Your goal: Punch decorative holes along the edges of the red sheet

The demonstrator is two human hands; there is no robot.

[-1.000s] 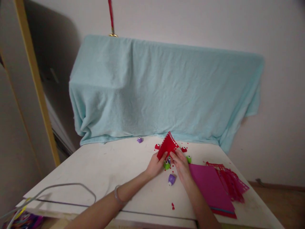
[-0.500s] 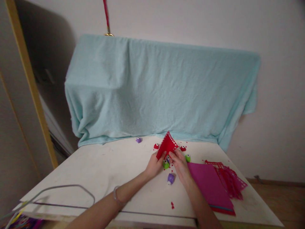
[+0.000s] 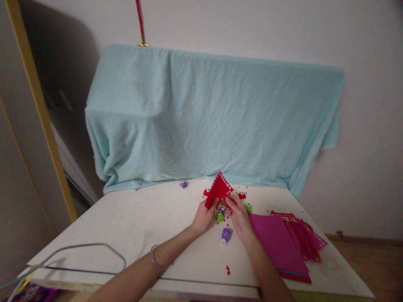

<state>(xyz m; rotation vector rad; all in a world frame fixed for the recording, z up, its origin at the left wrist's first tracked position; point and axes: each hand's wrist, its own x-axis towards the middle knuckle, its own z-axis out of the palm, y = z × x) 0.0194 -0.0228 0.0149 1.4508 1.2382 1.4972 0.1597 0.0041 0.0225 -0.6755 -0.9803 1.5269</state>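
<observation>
A red sheet of paper (image 3: 218, 193) with rows of punched holes along its edges is held up between my hands, bent and tilted. My left hand (image 3: 204, 216) pinches its lower left side. On the lower right side, the fingers of my right hand (image 3: 236, 211) grip it. Just below the sheet, between my hands, sit a green craft punch (image 3: 219, 216) and part of a purple one (image 3: 222, 208). Nearer to me lies another purple punch (image 3: 226, 235). A green punch (image 3: 248, 207) and a red punch (image 3: 242, 195) stand right of my right hand.
Purple sheets (image 3: 277, 241) are stacked at the right, with punched red and pink scraps (image 3: 304, 237) beside them. Another purple punch (image 3: 183, 184) stands at the back. Red cut-outs (image 3: 228, 270) lie near the front. A light blue cloth (image 3: 220, 117) hangs behind the white table (image 3: 132, 222).
The red sheet has shifted slightly left and tilted a little more. My right hand has moved slightly left and up with it. The punches on the table stay put.
</observation>
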